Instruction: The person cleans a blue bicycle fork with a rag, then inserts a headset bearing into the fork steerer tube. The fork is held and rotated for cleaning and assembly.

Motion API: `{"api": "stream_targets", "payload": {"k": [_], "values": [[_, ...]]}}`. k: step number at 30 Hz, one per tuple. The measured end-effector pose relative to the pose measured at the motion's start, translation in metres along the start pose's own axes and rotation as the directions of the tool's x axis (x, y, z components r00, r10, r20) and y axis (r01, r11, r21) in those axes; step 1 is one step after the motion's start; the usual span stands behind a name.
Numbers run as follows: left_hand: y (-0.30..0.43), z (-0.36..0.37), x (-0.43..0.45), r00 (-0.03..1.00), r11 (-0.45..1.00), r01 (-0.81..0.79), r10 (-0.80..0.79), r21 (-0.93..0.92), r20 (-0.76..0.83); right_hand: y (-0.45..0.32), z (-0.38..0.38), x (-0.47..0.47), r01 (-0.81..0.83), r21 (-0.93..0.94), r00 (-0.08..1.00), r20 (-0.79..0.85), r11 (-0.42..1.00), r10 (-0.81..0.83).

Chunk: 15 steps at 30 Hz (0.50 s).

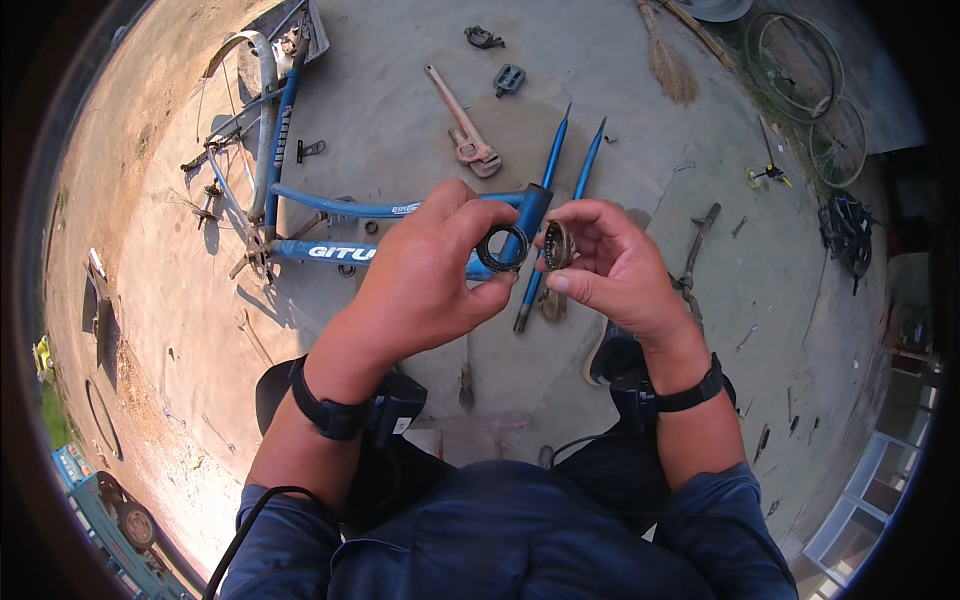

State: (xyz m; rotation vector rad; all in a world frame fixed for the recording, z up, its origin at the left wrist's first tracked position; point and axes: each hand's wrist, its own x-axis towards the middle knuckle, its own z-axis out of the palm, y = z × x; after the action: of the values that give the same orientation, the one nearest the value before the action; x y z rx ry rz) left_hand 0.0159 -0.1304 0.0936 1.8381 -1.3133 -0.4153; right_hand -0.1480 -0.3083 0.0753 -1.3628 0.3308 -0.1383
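My left hand (442, 270) grips a dark ring-shaped bearing part (484, 248) by its edge, its round opening facing the camera. Close beside it, my right hand (619, 262) pinches a greasy metal bearing cup (556, 246), tilted so its inner side faces left. The two parts are apart. Beneath both hands lies a blue bicycle frame (322, 204) on the concrete floor, its head tube (535, 206) showing between and behind them. A blue bicycle fork (556, 154) lies partly under my right hand, its two legs pointing away.
Beyond the frame lie a rusty pipe wrench (463, 124), a pedal (509, 79) and a straw broom (667, 64). A handlebar (697, 247) rests at right, wheels (838, 142) at far right. A spanner (255, 337) lies at left. A wooden-handled brush (466, 386) is between my feet.
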Motion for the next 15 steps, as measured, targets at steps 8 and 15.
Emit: {"api": "stream_targets", "payload": {"k": [8, 15], "values": [[0.003, 0.01, -0.004, 1.0, 0.984, -0.007, 0.006, 0.175, 0.006, 0.008, 0.009, 0.004, -0.054, -0.14, 0.999, -0.012, 0.989, 0.053], [0.004, 0.013, -0.004, 0.997, 0.978, -0.015, 0.0, 0.207, 0.071, 0.017, 0.013, 0.004, -0.098, -0.162, 0.995, -0.04, 0.982, 0.093]]}}
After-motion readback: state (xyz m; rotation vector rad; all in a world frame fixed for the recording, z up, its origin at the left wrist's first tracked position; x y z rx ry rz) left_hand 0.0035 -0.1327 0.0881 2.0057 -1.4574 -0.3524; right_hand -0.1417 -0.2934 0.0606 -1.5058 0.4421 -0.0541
